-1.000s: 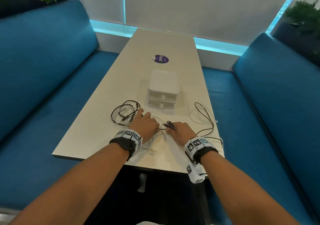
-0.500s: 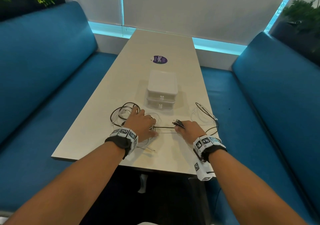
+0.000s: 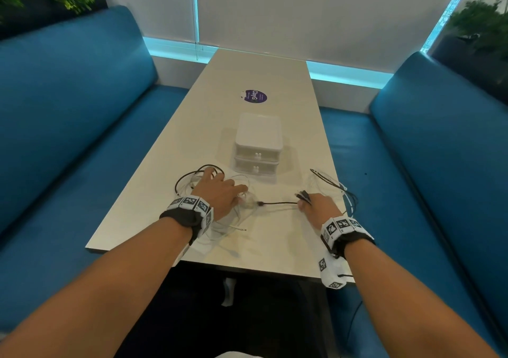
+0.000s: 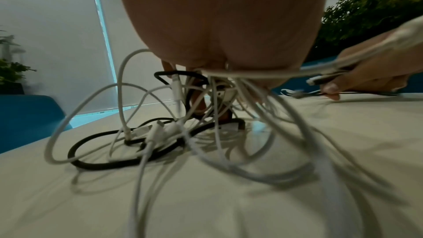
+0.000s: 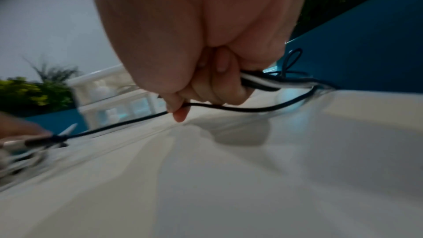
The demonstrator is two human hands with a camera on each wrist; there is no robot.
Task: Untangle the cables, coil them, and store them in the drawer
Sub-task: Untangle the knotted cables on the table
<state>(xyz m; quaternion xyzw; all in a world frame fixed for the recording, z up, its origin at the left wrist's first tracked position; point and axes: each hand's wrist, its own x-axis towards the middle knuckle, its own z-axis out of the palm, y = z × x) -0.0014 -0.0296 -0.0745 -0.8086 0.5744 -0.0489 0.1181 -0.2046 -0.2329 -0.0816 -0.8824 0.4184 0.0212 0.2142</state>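
Black thin cable (image 3: pixel 277 203) stretches along the white tabletop's (image 3: pixel 247 77) near edge between the left hand (image 3: pixel 220 192), pressing flat on the tangled white and black cables (image 4: pixel 146 138), and the right hand (image 3: pixel 319 206) pinching it

Cool daylight glows through the blinds (image 3: pixel 302 13) behind the worktop (image 3: pixel 247 77), casting soft shadows, while both wrist views are dim, motion-blurred and warped at the edges.

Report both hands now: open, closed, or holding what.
Left hand: open, fingers spread, pressing down on the tangle of cables.
Right hand: closed, gripping the thin black cable and a bundle of plugs.
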